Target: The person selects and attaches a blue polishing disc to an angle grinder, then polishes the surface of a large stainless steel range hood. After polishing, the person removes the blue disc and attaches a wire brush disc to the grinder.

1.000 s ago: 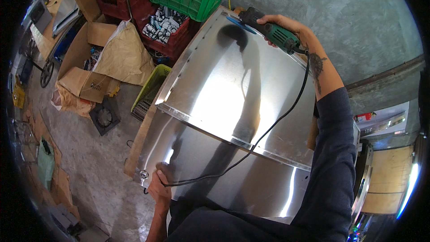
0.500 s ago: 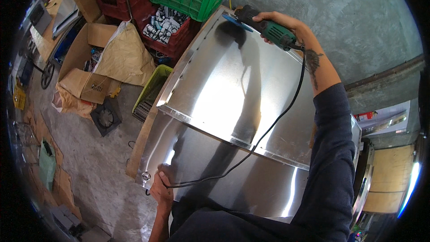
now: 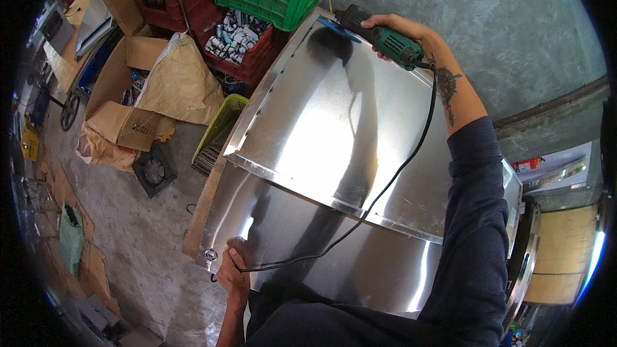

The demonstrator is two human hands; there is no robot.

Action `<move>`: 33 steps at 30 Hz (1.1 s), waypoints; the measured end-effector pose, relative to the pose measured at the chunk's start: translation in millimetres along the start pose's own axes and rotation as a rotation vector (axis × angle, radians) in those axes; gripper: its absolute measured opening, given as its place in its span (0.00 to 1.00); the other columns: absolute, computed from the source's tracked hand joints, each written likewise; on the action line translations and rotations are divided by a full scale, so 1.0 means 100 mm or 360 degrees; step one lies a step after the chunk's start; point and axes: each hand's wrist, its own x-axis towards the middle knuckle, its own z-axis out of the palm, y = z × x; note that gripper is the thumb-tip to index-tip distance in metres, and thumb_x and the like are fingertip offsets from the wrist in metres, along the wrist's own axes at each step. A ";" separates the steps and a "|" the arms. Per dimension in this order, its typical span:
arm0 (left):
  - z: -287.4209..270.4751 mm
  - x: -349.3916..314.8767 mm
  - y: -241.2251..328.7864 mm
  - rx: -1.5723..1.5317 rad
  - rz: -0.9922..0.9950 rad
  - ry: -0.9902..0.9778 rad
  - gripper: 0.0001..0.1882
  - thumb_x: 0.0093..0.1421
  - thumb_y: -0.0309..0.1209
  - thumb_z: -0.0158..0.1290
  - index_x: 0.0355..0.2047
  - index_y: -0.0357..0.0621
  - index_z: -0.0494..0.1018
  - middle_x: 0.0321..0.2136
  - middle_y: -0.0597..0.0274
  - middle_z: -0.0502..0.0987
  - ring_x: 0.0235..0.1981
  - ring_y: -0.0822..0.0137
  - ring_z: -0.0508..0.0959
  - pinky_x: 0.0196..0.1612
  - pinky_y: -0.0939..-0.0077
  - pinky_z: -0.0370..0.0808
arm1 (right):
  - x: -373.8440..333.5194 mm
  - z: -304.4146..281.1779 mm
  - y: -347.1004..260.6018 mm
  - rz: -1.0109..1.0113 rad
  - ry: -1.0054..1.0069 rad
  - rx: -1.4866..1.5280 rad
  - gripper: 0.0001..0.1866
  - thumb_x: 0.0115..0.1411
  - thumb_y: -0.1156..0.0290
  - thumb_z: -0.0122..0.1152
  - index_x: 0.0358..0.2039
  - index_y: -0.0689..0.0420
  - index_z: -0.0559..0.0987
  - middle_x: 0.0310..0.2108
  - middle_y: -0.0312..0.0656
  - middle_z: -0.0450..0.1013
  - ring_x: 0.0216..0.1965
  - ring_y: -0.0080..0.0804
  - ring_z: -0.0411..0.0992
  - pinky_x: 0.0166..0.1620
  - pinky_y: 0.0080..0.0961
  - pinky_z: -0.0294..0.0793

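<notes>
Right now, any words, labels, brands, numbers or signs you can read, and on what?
Nothing reads clearly enough to quote.
Cardboard box: dark marks on a flap, too small to read.
Green power tool in the right hand: no legible lettering.
Red patch at far right: too blurred.
Shiny metal sheet: no lettering made out.

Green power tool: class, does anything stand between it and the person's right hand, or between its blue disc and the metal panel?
Nothing visible does: the right hand grips the green power tool directly, and nothing shows between blue disc and metal panel. The black cord leaves the tool's other end.
</notes>
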 end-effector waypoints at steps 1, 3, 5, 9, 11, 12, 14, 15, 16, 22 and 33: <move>0.00 0.00 0.00 0.0002 -0.0015 -0.0037 0.19 0.78 0.39 0.44 0.32 0.41 0.70 0.22 0.42 0.77 0.22 0.40 0.79 0.27 0.48 0.72 | 0.02 -0.03 0.03 0.0005 -0.0016 0.0007 0.30 0.60 0.46 0.71 0.40 0.65 0.77 0.29 0.49 0.78 0.26 0.35 0.81 0.28 0.28 0.86; 0.01 0.01 -0.01 0.0000 -0.0023 -0.0066 0.19 0.78 0.40 0.43 0.32 0.41 0.70 0.22 0.43 0.77 0.23 0.40 0.79 0.28 0.47 0.72 | 0.08 -0.11 0.10 0.0015 -0.0049 0.0022 0.30 0.60 0.46 0.71 0.40 0.65 0.78 0.29 0.48 0.78 0.25 0.35 0.81 0.29 0.28 0.85; 0.05 0.01 -0.03 -0.0006 -0.0021 -0.0033 0.20 0.79 0.41 0.42 0.32 0.41 0.70 0.22 0.43 0.77 0.23 0.39 0.79 0.29 0.47 0.72 | 0.01 -0.08 0.04 0.0025 -0.0076 0.0023 0.30 0.60 0.46 0.71 0.40 0.65 0.77 0.29 0.48 0.77 0.25 0.35 0.81 0.29 0.28 0.85; 0.03 0.01 0.01 0.0006 -0.0034 -0.0035 0.21 0.79 0.42 0.42 0.32 0.41 0.70 0.22 0.44 0.77 0.24 0.40 0.79 0.30 0.47 0.73 | 0.03 -0.17 0.13 0.0097 -0.0045 0.0020 0.29 0.61 0.46 0.71 0.40 0.65 0.77 0.29 0.48 0.77 0.26 0.35 0.81 0.29 0.28 0.85; 0.05 0.00 -0.03 0.0007 -0.0023 -0.0028 0.21 0.79 0.42 0.42 0.32 0.41 0.70 0.22 0.44 0.77 0.24 0.40 0.80 0.30 0.48 0.73 | -0.01 -0.21 0.14 0.0124 -0.0080 0.0029 0.29 0.61 0.47 0.71 0.40 0.65 0.77 0.28 0.48 0.77 0.26 0.35 0.81 0.29 0.28 0.85; 0.03 -0.01 -0.04 -0.0005 -0.0033 -0.0052 0.20 0.79 0.42 0.42 0.32 0.41 0.70 0.22 0.44 0.77 0.24 0.40 0.80 0.30 0.48 0.73 | -0.03 -0.23 0.15 0.0137 -0.0098 0.0034 0.29 0.61 0.47 0.71 0.39 0.64 0.77 0.28 0.48 0.77 0.26 0.35 0.81 0.29 0.28 0.85; -0.01 -0.01 -0.03 -0.0028 -0.0053 -0.0096 0.20 0.79 0.41 0.42 0.33 0.41 0.70 0.22 0.43 0.77 0.24 0.40 0.80 0.30 0.48 0.73 | -0.06 -0.24 0.20 0.0106 -0.0067 0.0062 0.28 0.60 0.47 0.71 0.39 0.64 0.78 0.28 0.48 0.77 0.25 0.35 0.80 0.29 0.29 0.85; -0.02 -0.02 -0.03 -0.0006 -0.0057 -0.0091 0.20 0.79 0.41 0.42 0.33 0.41 0.70 0.22 0.42 0.77 0.24 0.40 0.80 0.30 0.48 0.73 | -0.07 -0.24 0.23 0.0091 -0.0053 0.0076 0.28 0.60 0.47 0.71 0.39 0.64 0.78 0.28 0.48 0.77 0.25 0.35 0.80 0.29 0.29 0.85; -0.01 -0.02 -0.02 0.0006 -0.0054 -0.0095 0.20 0.79 0.41 0.42 0.33 0.40 0.69 0.22 0.42 0.77 0.24 0.40 0.81 0.29 0.48 0.73 | -0.10 -0.29 0.26 0.0126 -0.0039 0.0072 0.28 0.60 0.47 0.71 0.39 0.64 0.78 0.28 0.48 0.77 0.25 0.35 0.80 0.29 0.29 0.85; 0.03 -0.04 -0.03 0.0080 -0.0044 -0.0089 0.20 0.80 0.42 0.42 0.34 0.39 0.69 0.23 0.40 0.78 0.25 0.40 0.81 0.30 0.47 0.74 | -0.23 -0.50 0.42 0.0245 -0.0005 0.0061 0.28 0.61 0.47 0.71 0.39 0.64 0.78 0.28 0.48 0.78 0.26 0.35 0.80 0.28 0.29 0.85; 0.12 -0.46 0.02 0.0087 -0.0053 -0.0172 0.21 0.80 0.42 0.42 0.33 0.39 0.69 0.24 0.44 0.79 0.25 0.43 0.81 0.29 0.52 0.75 | -0.47 -0.82 0.87 0.0213 -0.0046 0.0082 0.30 0.59 0.47 0.70 0.39 0.66 0.78 0.28 0.49 0.78 0.24 0.36 0.80 0.28 0.30 0.84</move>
